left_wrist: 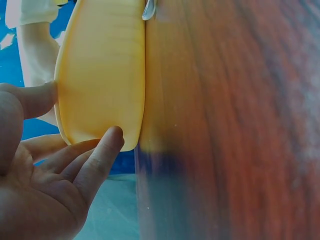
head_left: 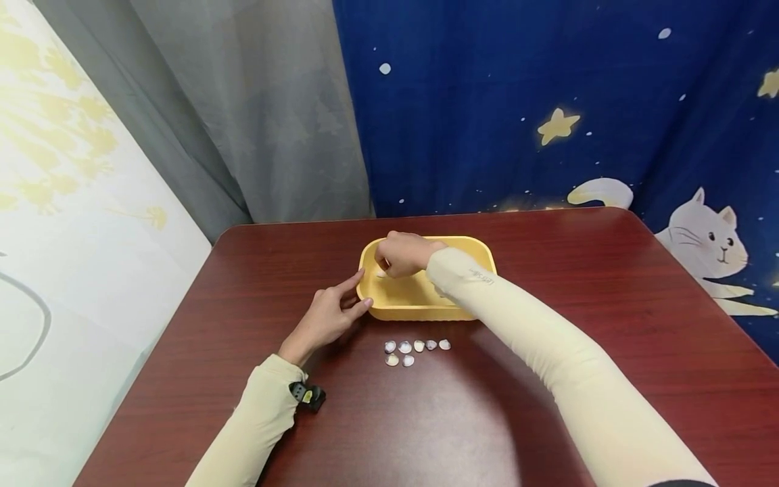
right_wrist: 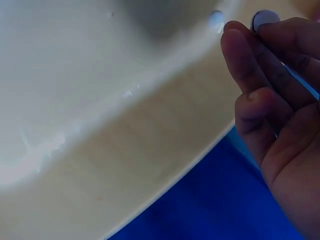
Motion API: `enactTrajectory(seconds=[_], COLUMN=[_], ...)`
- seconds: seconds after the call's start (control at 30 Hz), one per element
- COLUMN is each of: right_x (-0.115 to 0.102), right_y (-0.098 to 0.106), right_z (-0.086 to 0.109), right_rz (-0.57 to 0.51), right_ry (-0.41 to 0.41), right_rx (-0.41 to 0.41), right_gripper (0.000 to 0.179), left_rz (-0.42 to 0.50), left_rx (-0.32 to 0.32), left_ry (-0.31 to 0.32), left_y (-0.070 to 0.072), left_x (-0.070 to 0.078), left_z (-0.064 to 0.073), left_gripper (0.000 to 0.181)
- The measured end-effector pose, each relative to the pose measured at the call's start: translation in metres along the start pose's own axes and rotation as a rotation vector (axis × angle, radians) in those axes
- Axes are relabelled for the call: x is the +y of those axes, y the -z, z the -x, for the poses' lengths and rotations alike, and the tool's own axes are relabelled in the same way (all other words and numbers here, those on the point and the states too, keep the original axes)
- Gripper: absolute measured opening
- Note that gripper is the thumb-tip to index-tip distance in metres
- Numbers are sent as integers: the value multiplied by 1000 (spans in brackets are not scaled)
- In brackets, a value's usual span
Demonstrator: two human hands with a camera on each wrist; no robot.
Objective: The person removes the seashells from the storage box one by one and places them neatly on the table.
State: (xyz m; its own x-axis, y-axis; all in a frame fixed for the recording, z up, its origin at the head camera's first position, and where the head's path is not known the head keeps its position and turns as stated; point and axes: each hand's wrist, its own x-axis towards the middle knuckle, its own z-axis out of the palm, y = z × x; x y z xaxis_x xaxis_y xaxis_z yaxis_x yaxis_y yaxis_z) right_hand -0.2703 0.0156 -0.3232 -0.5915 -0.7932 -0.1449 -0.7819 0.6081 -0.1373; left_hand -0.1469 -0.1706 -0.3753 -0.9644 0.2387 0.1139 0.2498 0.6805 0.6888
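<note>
A yellow plastic basin (head_left: 426, 312) stands on the table. My left hand (head_left: 325, 314) holds its left end, thumb at the near corner and fingertips at the rim; the left wrist view shows the fingers (left_wrist: 102, 157) against the outer wall (left_wrist: 102, 75). Inside the basin, my right hand (head_left: 404, 254) is lowered near the left end. Between its thumb and a finger it pinches a small pale seashell (right_wrist: 265, 20). Another shell (right_wrist: 216, 20) lies on the basin floor beside the fingers. The right forearm hides part of the basin's right side.
Several small shells lie on the dark red table (head_left: 389, 433) before the basin: a longer back row (head_left: 418, 346) and two shells (head_left: 408, 360) in a nearer row. Curtains (head_left: 462, 101) hang behind the table's far edge. A white patterned surface (head_left: 73, 270) lies at left.
</note>
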Motion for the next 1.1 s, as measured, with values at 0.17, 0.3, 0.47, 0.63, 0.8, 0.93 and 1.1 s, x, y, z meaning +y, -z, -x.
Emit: enactTrajectory(seconds=[0.17, 0.3, 0.47, 0.63, 0.8, 0.93, 1.1], right_x=[0, -2, -3, -3, -1, 1, 2], right_y=[10, 15, 17, 18, 16, 12, 7], right_z=[13, 25, 44, 67, 87, 98, 107], right_rz=[1, -19, -53, -84, -103, -107, -118], right_ry=[34, 61, 95, 116, 133, 130, 125], right_rx=[28, 41, 54, 69, 98, 119, 135], right_gripper=[17, 15, 12, 15, 16, 17, 17], left_rz=[-10, -9, 7, 11, 7, 3, 4], left_rx=[9, 4, -9, -15, -21, -22, -31], left_ry=[-6, -1, 17, 17, 25, 27, 27], left_y=[1, 1, 1, -1, -1, 0, 1], left_x=[0, 1, 1, 2, 2, 1, 1], left_z=[0, 1, 2, 1, 1, 1, 0], left_gripper=[65, 65, 65, 65, 65, 66, 66])
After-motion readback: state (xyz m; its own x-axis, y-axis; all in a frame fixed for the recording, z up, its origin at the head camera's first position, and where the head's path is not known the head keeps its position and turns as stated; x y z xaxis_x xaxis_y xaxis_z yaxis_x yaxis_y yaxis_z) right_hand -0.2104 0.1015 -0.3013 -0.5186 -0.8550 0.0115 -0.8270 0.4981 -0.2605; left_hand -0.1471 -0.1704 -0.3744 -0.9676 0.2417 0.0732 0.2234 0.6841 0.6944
